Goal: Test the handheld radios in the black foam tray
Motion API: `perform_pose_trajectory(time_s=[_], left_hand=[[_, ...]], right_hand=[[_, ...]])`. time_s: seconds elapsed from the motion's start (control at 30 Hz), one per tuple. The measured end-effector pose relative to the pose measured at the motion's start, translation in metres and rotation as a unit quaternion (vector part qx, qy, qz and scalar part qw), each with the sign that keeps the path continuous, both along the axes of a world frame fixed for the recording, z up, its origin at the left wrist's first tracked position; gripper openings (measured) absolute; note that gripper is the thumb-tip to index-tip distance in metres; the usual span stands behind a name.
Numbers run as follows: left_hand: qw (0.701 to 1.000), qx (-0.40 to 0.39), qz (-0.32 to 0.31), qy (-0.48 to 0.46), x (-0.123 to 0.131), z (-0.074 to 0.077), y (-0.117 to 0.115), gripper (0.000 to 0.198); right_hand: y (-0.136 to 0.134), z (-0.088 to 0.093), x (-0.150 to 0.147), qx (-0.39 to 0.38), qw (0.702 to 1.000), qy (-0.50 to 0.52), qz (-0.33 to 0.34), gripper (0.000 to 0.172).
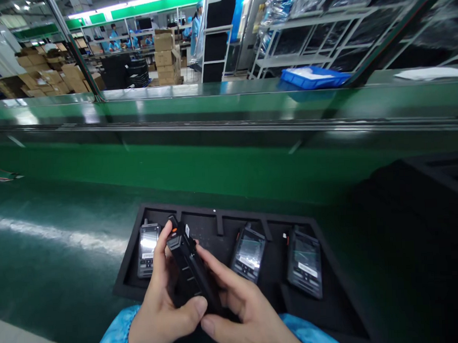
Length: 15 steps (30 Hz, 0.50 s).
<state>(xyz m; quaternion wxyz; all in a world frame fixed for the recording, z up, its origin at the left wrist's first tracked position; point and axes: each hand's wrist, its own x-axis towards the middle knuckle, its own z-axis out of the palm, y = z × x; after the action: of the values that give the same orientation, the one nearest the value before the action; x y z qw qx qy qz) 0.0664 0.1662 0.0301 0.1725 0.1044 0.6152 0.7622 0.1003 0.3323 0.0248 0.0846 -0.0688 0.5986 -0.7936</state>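
Observation:
Between my two hands I hold a black handheld radio [191,269], tilted on its side, with an orange button and a short antenna stub near its top. My left hand [166,305] wraps its left side, the index finger up by the orange button and the thumb low on the body. My right hand [242,302] grips the other side, thumb at the bottom end. Beneath lies a black foam tray [127,272] with compartments. In it lie a radio [149,248] at the left, another radio [249,251] right of centre and a third radio [305,261] at the right, screens up.
The tray sits on a green bench [58,265]. Black foam trays [413,219] are stacked at the right. Behind runs a raised green ledge [173,103] bearing a blue bin [314,78]. Cardboard boxes [165,58], racks [310,41] and people in blue stand farther back.

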Motion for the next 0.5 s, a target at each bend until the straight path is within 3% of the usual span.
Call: perform_pose_trajectory(time_s=[0.2,0.3,0.5], left_hand=[[1.0,-0.01,-0.013,-0.017,-0.002,0.005,-0.001,0.111],[0.999,-0.005,-0.016,-0.028,-0.003,0.008,-0.001,0.11],[0.996,-0.014,-0.092,-0.014,-0.009,0.006,-0.004,0.099]], right_hand=[[0.001,0.0,-0.002,0.035,0.999,0.02,-0.016,0.094],[-0.001,-0.007,-0.002,0.04,0.999,0.009,-0.027,0.089],[-0.003,-0.01,-0.004,0.015,0.999,-0.021,-0.024,0.09]])
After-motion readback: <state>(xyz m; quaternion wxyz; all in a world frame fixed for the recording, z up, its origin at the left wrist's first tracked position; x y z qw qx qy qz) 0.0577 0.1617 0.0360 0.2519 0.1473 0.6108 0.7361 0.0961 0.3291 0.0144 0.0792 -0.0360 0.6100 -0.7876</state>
